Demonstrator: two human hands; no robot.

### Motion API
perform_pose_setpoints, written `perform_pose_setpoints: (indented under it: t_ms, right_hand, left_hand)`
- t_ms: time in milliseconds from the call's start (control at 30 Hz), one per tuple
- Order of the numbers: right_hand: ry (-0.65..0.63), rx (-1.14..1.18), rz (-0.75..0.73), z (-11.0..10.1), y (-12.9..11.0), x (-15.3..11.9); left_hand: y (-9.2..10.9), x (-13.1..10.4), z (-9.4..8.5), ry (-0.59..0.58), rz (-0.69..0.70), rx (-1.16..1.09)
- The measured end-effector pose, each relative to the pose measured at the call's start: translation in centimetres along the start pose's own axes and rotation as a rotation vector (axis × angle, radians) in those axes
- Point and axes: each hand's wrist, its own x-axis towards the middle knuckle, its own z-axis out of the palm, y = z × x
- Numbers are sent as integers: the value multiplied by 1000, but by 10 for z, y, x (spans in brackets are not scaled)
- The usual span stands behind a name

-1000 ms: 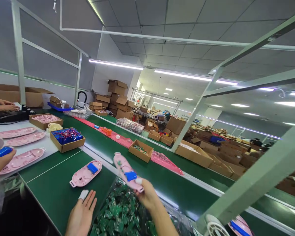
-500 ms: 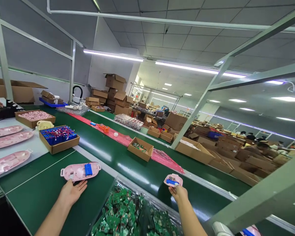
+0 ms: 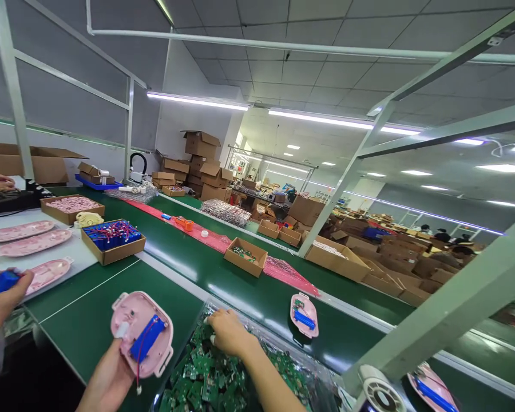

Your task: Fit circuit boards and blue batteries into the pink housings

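Note:
My left hand [image 3: 111, 375] grips a pink plastic housing half [image 3: 126, 309], lifted and tilted toward me. A blue battery pack [image 3: 148, 337] lies inside it, its wires and small white connector hanging over the lower edge. My right hand [image 3: 232, 333], white covers on some fingertips, reaches into a plastic-lined tray of green circuit boards [image 3: 203, 372]. Its fingers are curled down onto the boards; what they pinch, if anything, is hidden. Beyond it, another pink housing half [image 3: 312, 312] with a blue battery and a board lies on the green belt [image 3: 257, 306].
At the left edge a co-worker's hand [image 3: 8, 306] holds a blue battery, near pink housing parts [image 3: 34, 245] on a white surface. A box of batteries [image 3: 114, 237] and a box with boards [image 3: 245, 260] stand ahead. A metal post [image 3: 446, 303] slants across the right.
My left hand has picked up the housing half from the table and tilted it. My right hand has let go of the other housing on the belt and moved left to the circuit boards.

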Motion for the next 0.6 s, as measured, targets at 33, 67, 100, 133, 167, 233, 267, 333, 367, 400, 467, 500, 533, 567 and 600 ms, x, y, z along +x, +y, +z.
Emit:
perform_pose_setpoints:
  t_ms: [33,67,100,133,167,233,267,333,367,400,467,500,533,567,600]
  right_hand:
    - [-29,-48,9,5,-7,3]
    - [-45,-76,21,9,-11,5]
    - [-49,-85,30,11,-14,7]
    - [-41,-72,36,11,-15,7]
    - [-18,-39,39,10,-14,7]
    - [80,84,37,1,-11,1]
    - [150,173,32,-6,-9,-4]
    - [307,396,24,-21,-5,-18]
    - [383,521,22,-28,-4,-28]
    - [449,643,20,-33,-4,-39]
    - [537,853,12,-38,-6,-64]
    - [551,984,10,-35,-9,-78]
    - [550,1128,8,-31,-13,-91]
    - [533,1319,6,-24,-18,-104]
    - [523,1489,7,-16,-23,-115]
  left_hand:
    - [-3,-9,-6,-6,-27,7]
    - [-6,-17,-12,-8,-43,13]
    - [-8,-25,-16,-12,-52,17]
    - [-11,-33,-19,-19,-48,18]
    - [-13,-40,-22,-26,-27,16]
    - [-17,-51,-23,-55,13,20]
    - [-18,-55,-23,-72,32,24]
    - [-21,-61,-20,-102,50,31]
    - [-23,-63,-18,-116,52,34]
    - [-25,-65,-15,-128,57,34]
    - [-28,-71,-11,-139,72,28]
    - [-31,-74,-9,-137,75,26]
    - [-34,-78,-7,-136,72,28]
    - [-37,-83,-6,-135,74,33]
    - [-41,-88,-6,-133,84,38]
